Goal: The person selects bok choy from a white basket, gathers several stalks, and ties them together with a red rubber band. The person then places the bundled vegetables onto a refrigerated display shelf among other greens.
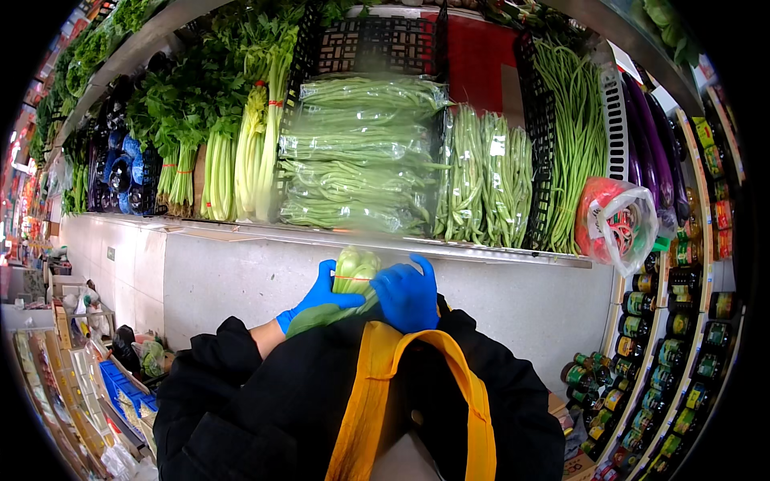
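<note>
A bundle of pale-stemmed leafy greens (356,264) is held in front of my chest, stem ends toward the shelf. A thin red band (352,278) goes around its stems. My left hand (325,296), in a blue glove, grips the bundle from the left, its thumb across the near side. On the right, my blue-gloved right hand (408,294) has curled fingers against the bundle beside the band, with one finger raised. The green leaves (316,317) hang down toward my black jacket. My right fingertips are partly hidden.
Beyond the metal shelf edge (385,239) lie bagged green beans (361,150), celery (219,174) and loose long beans (568,144). A plastic bag of red bands (619,225) hangs over the edge at right, near long eggplants (646,138). Jars (637,324) line the right-hand shelves.
</note>
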`<state>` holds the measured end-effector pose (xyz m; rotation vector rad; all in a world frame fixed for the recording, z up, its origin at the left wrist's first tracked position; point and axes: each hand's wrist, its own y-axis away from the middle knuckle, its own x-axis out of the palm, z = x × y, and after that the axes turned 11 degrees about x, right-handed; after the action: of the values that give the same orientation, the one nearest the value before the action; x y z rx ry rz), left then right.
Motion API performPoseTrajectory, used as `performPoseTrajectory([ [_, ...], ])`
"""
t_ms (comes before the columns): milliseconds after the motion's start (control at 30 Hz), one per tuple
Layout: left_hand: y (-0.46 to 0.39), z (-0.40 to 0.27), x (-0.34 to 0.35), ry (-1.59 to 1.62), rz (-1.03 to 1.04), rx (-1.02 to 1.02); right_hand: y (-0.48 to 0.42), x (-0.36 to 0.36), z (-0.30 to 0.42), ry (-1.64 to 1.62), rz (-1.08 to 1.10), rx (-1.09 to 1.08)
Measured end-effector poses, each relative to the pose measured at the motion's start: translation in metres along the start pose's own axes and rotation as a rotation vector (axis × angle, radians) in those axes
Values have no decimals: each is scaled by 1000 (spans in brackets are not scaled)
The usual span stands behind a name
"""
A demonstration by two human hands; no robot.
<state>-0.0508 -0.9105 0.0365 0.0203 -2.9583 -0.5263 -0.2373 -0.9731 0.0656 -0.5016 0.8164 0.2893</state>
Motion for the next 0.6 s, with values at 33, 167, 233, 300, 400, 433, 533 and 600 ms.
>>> performPoseTrajectory([
  [33,0,0,0,3,-13,-5,-1,-1,0,-13,45,39],
  [167,0,-17,2,81,-68,-5,-2,-10,-1,-226,171,361],
  [233,-7,-18,-4,63,-73,91,-6,-16,1,-504,269,576],
  [300,-15,-4,-13,7,-64,204,2,0,-8,-726,413,691],
  [400,-2,-54,-5,0,-73,237,-6,12,-2,-1004,615,695],
  [433,8,-79,1,4,-90,213,-14,8,9,-1083,625,692],
  [533,4,-72,-15,-37,-130,363,-33,-5,44,-1170,647,531],
  [600,1,-88,-18,-120,-164,461,-43,8,48,-1245,534,380],
])
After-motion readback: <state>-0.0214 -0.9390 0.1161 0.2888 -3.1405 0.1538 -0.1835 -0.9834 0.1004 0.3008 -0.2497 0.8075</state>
